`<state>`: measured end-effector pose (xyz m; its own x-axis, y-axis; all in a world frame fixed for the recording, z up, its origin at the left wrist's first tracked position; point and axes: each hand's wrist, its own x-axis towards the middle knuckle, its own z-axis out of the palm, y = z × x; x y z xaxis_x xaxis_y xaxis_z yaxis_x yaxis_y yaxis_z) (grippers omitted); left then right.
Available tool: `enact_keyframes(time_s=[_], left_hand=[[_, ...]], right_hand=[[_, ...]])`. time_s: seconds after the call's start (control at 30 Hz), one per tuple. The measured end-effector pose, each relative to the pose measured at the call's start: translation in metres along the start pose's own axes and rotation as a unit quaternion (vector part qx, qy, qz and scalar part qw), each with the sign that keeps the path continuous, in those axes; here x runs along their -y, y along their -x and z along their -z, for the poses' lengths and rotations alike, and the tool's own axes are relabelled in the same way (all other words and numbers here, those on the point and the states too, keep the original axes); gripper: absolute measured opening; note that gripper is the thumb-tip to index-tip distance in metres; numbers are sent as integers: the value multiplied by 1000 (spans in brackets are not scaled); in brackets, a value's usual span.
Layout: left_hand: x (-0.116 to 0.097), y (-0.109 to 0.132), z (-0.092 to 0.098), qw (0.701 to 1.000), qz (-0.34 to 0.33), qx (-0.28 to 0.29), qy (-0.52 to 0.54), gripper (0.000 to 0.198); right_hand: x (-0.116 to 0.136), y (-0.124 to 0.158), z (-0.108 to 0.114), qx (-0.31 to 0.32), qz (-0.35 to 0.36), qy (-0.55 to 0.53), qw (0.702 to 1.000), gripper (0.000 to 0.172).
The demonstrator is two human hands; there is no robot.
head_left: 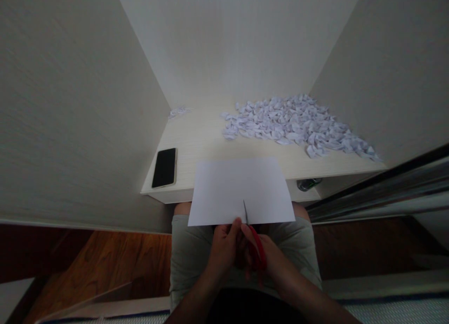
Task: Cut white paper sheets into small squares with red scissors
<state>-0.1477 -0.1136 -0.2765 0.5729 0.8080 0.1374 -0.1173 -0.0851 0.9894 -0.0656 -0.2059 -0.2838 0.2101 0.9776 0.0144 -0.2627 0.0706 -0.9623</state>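
A white sheet of paper [238, 183] lies partly over the desk's front edge and reaches back over my lap. My left hand [226, 242] pinches its near edge, the thumb on top of the paper. Just to the right, my right hand [261, 254] grips the red-handled scissors [258, 249]. One scissor blade shows above the sheet, pointing away from me; the other is hidden, probably by the paper. The near edge of the sheet sits at the base of the blades.
Many crumpled or folded paper scraps [291, 120] are heaped at the desk's back right. A few thin paper strips [178, 112] lie in the back left corner. A dark-screened phone [164, 167] rests at the left. A can [308, 184] lies on the shelf below. Walls enclose the desk [199, 132].
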Motion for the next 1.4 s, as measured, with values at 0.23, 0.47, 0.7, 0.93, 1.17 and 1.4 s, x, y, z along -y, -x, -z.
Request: enact_keyframes(time_s=[0.23, 0.47, 0.7, 0.93, 1.17, 1.4], left_hand=[[-3, 2, 1, 1000, -2, -6, -10, 64], [-1, 2, 0, 1000, 1, -2, 10, 61], [-3, 5, 1, 1000, -10, -2, 2, 62], [-4, 7, 0, 999, 16, -17, 25, 64], [-9, 17, -4, 999, 19, -8, 50, 61], [-4, 26, -8, 997, 25, 23, 74, 58]], right_hand=[[-10, -10, -1, 3, 5, -12, 1000, 66], [-26, -19, -3, 3, 0, -20, 1000, 73], [-23, -14, -5, -4, 13, 7, 1000, 72], [-25, -3, -6, -4, 13, 3, 1000, 77], [-16, 6, -5, -12, 12, 10, 1000, 76], [-11, 16, -5, -5, 9, -16, 1000, 74]])
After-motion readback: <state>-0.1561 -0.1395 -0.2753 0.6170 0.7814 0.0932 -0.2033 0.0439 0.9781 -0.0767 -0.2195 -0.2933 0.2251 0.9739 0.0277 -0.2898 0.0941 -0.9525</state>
